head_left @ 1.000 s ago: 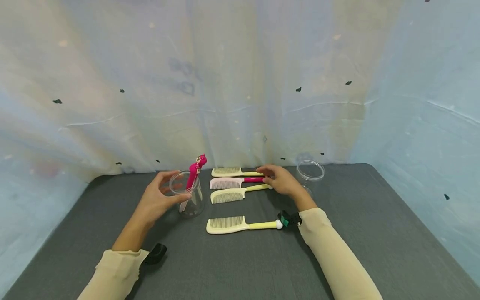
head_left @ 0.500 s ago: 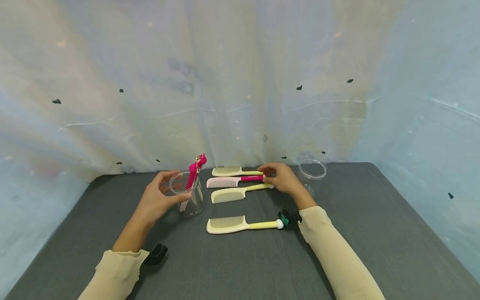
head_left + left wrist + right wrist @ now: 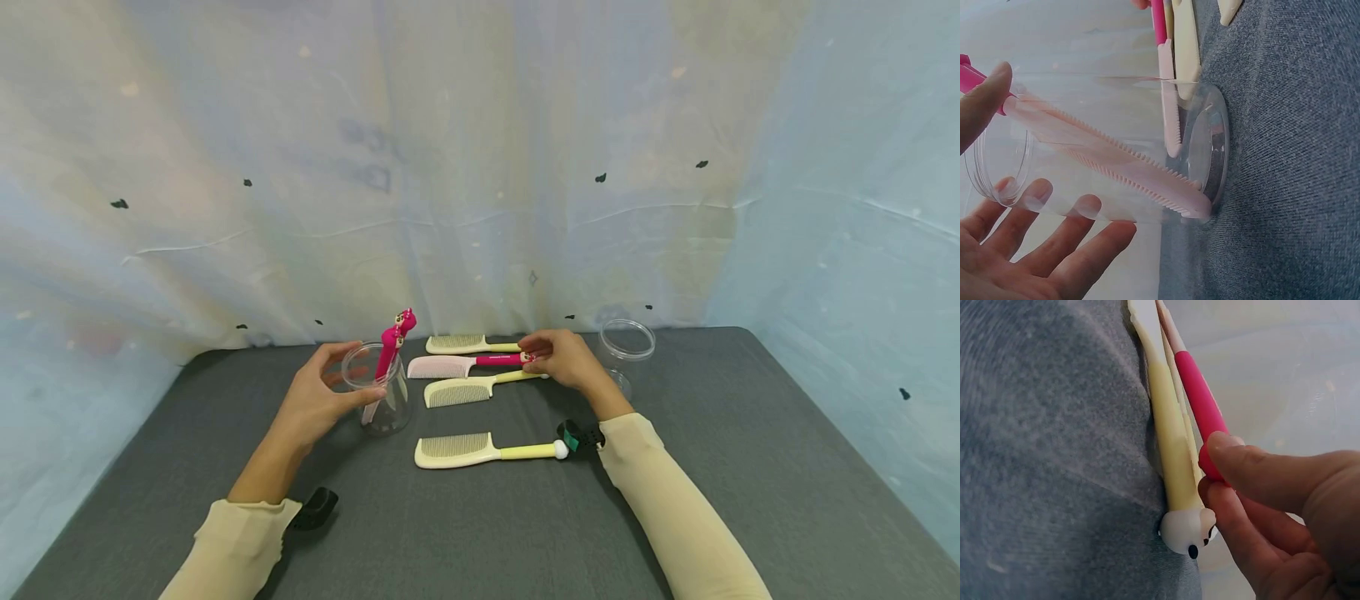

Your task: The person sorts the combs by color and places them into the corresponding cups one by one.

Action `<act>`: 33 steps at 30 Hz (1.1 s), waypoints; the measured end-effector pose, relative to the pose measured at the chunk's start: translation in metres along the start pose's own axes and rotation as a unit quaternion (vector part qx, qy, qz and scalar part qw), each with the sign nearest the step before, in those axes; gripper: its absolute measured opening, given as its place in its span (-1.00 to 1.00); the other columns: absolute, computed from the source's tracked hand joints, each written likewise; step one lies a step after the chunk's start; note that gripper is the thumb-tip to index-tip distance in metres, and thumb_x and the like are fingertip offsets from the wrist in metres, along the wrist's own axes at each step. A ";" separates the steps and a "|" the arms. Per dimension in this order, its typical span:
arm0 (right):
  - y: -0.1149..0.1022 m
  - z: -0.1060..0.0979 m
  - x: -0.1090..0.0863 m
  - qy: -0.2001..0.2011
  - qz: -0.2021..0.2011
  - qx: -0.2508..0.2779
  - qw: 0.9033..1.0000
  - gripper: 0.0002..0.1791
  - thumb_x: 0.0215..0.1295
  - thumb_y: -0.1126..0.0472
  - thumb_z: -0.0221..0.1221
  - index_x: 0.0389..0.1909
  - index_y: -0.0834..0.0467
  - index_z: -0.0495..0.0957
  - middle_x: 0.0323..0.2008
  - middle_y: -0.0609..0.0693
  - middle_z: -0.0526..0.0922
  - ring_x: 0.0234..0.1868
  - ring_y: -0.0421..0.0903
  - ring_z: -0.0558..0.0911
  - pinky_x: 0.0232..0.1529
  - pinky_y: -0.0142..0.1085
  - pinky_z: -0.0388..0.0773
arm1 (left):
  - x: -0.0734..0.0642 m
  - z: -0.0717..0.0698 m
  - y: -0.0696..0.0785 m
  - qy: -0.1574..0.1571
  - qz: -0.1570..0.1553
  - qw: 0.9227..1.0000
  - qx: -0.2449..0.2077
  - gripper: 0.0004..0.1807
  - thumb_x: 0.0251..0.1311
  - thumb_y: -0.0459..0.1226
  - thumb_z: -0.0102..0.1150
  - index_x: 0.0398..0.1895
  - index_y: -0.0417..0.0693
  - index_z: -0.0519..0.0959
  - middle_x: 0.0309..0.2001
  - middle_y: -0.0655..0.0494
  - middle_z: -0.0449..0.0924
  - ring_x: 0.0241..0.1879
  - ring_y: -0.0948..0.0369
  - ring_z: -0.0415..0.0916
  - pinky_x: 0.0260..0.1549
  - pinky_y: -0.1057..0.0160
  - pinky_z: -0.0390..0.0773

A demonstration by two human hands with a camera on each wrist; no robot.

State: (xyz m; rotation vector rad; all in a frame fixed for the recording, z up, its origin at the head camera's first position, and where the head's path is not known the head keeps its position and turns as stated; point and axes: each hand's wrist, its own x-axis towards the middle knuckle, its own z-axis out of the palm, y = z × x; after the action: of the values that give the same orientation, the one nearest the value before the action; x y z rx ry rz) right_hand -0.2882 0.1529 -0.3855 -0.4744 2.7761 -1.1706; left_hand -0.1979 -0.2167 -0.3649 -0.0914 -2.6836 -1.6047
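My left hand (image 3: pixel 309 402) holds a clear plastic jar (image 3: pixel 395 410), thumb on one side and fingers on the other. A comb with a pink character-topped handle (image 3: pixel 387 350) leans inside it; its pale pink teeth reach the jar's bottom in the left wrist view. With thumb and fingers, my right hand (image 3: pixel 564 360) pinches the handle end of another pink comb (image 3: pixel 440 367). That handle (image 3: pixel 1200 394) sits just above the yellow ones in the right wrist view. Yellow combs lie behind it (image 3: pixel 455 343) and in front of it (image 3: pixel 457 393).
A third yellow comb (image 3: pixel 454 451) with a white knob lies nearer the front of the grey cloth-covered table (image 3: pixel 480 533). Behind my right wrist stands another clear jar (image 3: pixel 628 357). A pale curtain (image 3: pixel 465 167) hangs along the table's back edge.
The pinched pink comb has slid a little to the left, toward the held jar, and more of its handle end shows. My left hand and its jar have stayed in place.
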 end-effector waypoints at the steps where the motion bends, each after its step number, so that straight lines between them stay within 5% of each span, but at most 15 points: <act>1: -0.001 0.000 0.000 0.000 0.000 -0.003 1.000 -0.59 0.23 0.27 0.36 0.11 0.17 0.62 0.05 0.11 0.71 0.10 0.07 0.67 0.04 -0.10 0.65 | 0.000 0.000 0.000 0.000 0.000 1.000 0.000 0.02 0.01 0.07 0.50 0.50 0.08 0.17 0.48 0.01 0.24 0.38 -0.12 0.36 0.06 -0.14 0.61; 14: -0.016 -0.009 -0.012 0.000 -0.009 -0.063 0.998 -0.70 0.33 0.21 0.29 0.07 0.07 0.66 0.05 0.06 0.71 0.11 0.04 0.67 0.09 -0.06 0.63 | 0.002 0.002 0.002 -0.001 0.001 1.000 0.002 0.02 0.00 0.07 0.50 0.50 0.10 0.18 0.48 0.01 0.23 0.37 -0.11 0.38 0.02 -0.09 0.64; 33: -0.026 -0.025 -0.027 -0.050 -0.049 -0.051 0.996 -0.74 0.29 0.30 0.30 0.00 0.13 0.70 -0.06 0.02 0.74 0.00 -0.04 0.71 0.01 -0.15 0.66 | 0.003 -0.003 0.002 0.011 -0.005 1.000 0.009 0.04 0.01 0.07 0.50 0.52 0.06 0.15 0.47 -0.01 0.24 0.37 -0.12 0.37 0.03 -0.11 0.64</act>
State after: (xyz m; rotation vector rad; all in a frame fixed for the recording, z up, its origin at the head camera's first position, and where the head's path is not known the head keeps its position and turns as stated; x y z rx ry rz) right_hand -0.2616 0.1610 -0.3500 -0.6683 2.7631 -0.9968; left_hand -0.2004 -0.2180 -0.3619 -0.0591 -2.6861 -1.5762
